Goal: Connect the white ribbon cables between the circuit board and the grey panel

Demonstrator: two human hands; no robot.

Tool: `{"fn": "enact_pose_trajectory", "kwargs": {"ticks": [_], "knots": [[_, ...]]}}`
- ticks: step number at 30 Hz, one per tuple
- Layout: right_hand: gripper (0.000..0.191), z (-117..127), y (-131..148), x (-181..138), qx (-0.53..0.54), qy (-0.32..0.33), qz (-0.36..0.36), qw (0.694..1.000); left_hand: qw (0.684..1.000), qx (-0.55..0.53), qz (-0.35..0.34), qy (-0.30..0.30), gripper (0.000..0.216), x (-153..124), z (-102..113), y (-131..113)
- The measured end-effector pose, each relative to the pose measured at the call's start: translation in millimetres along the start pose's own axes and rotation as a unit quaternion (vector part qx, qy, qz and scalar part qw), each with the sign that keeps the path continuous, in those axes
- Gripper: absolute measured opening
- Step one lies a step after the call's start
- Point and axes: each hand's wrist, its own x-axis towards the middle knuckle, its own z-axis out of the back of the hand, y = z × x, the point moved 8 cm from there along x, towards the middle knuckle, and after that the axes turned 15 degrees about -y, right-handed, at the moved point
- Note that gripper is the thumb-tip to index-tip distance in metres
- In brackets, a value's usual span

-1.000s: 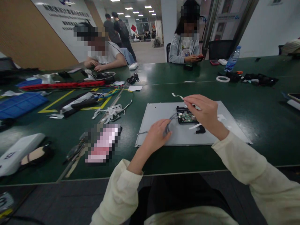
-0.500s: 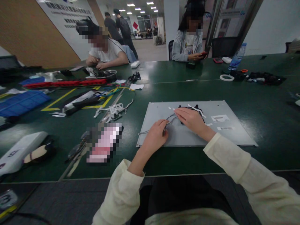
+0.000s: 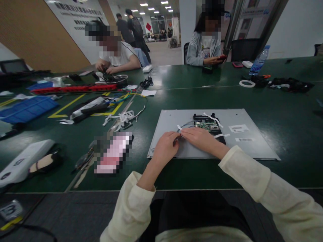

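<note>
A grey flat panel (image 3: 164,121) lies on the table in front of me. On it sits a green circuit board (image 3: 205,125) in a black bracket (image 3: 221,138), with white tape strips (image 3: 213,118) stuck across. A thin grey cable (image 3: 186,123) runs from the board towards my fingers. My left hand (image 3: 166,146) is closed in a pinch on this cable. Fingertips of my right hand (image 3: 198,137) are pressed together against it, and a short white tape strip (image 3: 179,128) pokes out beside them. What lies under the fingertips is partly hidden.
A phone (image 3: 114,153) and tangled white strips (image 3: 123,120) lie left of the panel. Further left are a white device (image 3: 27,161) and a blue tray (image 3: 30,109). A bottle (image 3: 259,60) and a tape roll (image 3: 246,83) stand far right. Two people sit opposite.
My right hand has moved left and towards me, off the bracket to beside my left hand, uncovering the circuit board. My left hand has shifted very little.
</note>
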Motion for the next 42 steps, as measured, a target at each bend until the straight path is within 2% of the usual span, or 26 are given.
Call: {"fn": "enact_pose_trajectory", "kwargs": {"ticks": [5, 12, 17, 20, 24, 28, 31, 35, 38, 42], "knots": [[0.027, 0.7, 1.6, -0.5, 0.005, 0.007, -0.002, 1.0, 1.0, 0.003, -0.009, -0.004, 0.026, 1.0, 3.1, -3.7], [0.027, 14.5, 0.8, 2.2, 0.001, -0.067, -0.019, 0.998, 1.0, 0.012, 0.003, -0.015, 0.008, 5.2, -0.5, -1.7], [0.026, 3.3, 5.0, 0.3, -0.008, -0.024, -0.006, 1.0, 0.997, -0.013, 0.041, -0.064, 0.011, 9.0, 0.5, 4.6], [0.025, -1.8, 5.5, -0.7, -0.002, -0.009, -0.006, 1.0, 0.996, -0.017, 0.05, -0.071, 0.011, 10.1, 0.0, 6.1], [0.024, -7.3, 5.3, -2.4, 0.011, 0.01, -0.011, 1.0, 0.997, -0.001, 0.04, -0.058, 0.011, 10.2, -1.7, 4.6], [0.027, -7.9, 6.8, -2.1, 0.027, 0.032, -0.017, 0.999, 0.998, 0.029, 0.012, -0.047, 0.032, 8.5, -5.1, 1.7], [0.03, -3.3, 9.8, -0.7, 0.042, 0.044, -0.022, 0.998, 0.999, 0.042, -0.012, -0.018, 0.04, 5.5, -13.0, -0.4], [0.044, 3.2, 18.3, -1.2, 0.029, 0.063, -0.017, 0.997, 0.996, 0.083, 0.001, 0.015, 0.042, 3.4, -20.0, 2.4], [0.055, 5.6, 28.5, -5.3, 0.007, 0.082, -0.008, 0.997, 0.994, 0.106, 0.023, 0.012, 0.04, 5.2, -18.4, 3.6], [0.058, 10.0, 38.2, -12.7, 0.001, 0.087, -0.016, 0.996, 0.993, 0.114, 0.026, 0.0, 0.038, 8.0, -16.3, -0.3]]}}
